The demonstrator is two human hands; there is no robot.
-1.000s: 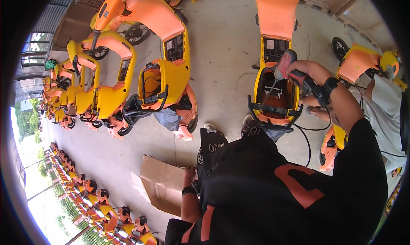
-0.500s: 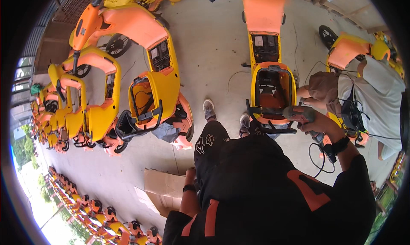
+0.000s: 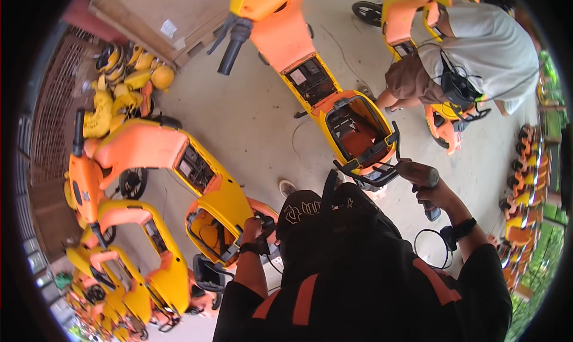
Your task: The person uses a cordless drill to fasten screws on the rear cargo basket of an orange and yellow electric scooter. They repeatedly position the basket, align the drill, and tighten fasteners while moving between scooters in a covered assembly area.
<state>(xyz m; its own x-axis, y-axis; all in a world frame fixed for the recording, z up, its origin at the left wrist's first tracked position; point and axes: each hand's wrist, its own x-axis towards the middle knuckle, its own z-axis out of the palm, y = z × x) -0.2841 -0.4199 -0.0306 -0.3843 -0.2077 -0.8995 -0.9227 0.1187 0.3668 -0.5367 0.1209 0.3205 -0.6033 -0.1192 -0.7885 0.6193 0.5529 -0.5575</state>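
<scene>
**Right hand on the tool, scooter frame at eleven o'clock**

My right hand (image 3: 431,190) is closed around a dark power tool (image 3: 416,173), whose tip meets the black rear rack (image 3: 371,173) of the orange-and-yellow scooter (image 3: 334,97). From that hand the scooter's long axis runs toward eleven o'clock, handlebars farthest. My left hand (image 3: 252,228) grips the rim of another yellow scooter body (image 3: 221,210) at eight o'clock, well apart. The right hand is nearer the rack.
</scene>
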